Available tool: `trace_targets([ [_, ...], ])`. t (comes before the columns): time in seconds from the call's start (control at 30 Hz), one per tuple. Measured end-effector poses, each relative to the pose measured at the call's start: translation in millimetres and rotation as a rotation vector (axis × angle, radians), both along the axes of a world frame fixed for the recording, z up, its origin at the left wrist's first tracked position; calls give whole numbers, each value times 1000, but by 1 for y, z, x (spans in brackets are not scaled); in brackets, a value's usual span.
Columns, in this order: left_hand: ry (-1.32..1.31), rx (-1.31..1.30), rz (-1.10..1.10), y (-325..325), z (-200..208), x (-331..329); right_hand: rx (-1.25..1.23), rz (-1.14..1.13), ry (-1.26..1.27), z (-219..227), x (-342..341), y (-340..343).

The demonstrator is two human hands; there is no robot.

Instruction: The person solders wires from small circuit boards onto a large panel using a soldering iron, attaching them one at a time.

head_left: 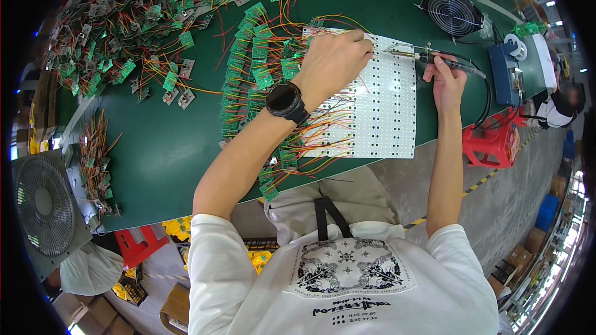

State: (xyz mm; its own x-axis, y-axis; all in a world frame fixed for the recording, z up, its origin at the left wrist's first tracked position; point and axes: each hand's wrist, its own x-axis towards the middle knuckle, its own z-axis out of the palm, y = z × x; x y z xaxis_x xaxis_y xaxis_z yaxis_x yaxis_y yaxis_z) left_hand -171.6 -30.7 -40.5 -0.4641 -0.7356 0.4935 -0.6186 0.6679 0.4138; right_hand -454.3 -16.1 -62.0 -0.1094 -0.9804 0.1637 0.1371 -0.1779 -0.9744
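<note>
My left hand [335, 59] reaches over the upper part of a white LED panel [388, 105] dotted with rows of small lights. Its fingers are curled together, and what they pinch is hidden. In my right hand [447, 84] is a soldering iron [424, 57], its tip pointing left over the panel close to my left fingertips. Red and yellow wires [326, 139] run onto the panel's left side from small green circuit boards [262, 77] lined up beside it. My left forearm passes over some of these boards.
A big heap of wired circuit boards [105, 31] covers the table's far left, with a smaller bundle [95, 155] nearer. A black fan [452, 12] and a blue box-shaped unit [504, 74] stand right. A larger fan [45, 205] is left, a red stool [490, 146] right.
</note>
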Motion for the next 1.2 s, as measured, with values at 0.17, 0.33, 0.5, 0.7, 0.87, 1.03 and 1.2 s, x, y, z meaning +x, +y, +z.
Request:
trace_targets([
  [0.17,283,2,-136,-1,5,2,14,-47,-48,3,4,1],
  [0.33,200,233,-185,1,10,4,26,-51,-43,3,4,1],
  [0.5,24,230,-209,1,13,6,13,-52,-35,3,3,0],
  [0.7,32,23,-110,0,2,4,-94,-101,56,2,8,9],
  [0.87,20,53,-111,1,3,7,-4,8,11,3,2,8],
  [1.03,35,70,-115,0,3,7,-2,60,66,1,0,8],
  [1.2,10,65,-111,-2,2,7,-15,70,69,5,5,9],
])
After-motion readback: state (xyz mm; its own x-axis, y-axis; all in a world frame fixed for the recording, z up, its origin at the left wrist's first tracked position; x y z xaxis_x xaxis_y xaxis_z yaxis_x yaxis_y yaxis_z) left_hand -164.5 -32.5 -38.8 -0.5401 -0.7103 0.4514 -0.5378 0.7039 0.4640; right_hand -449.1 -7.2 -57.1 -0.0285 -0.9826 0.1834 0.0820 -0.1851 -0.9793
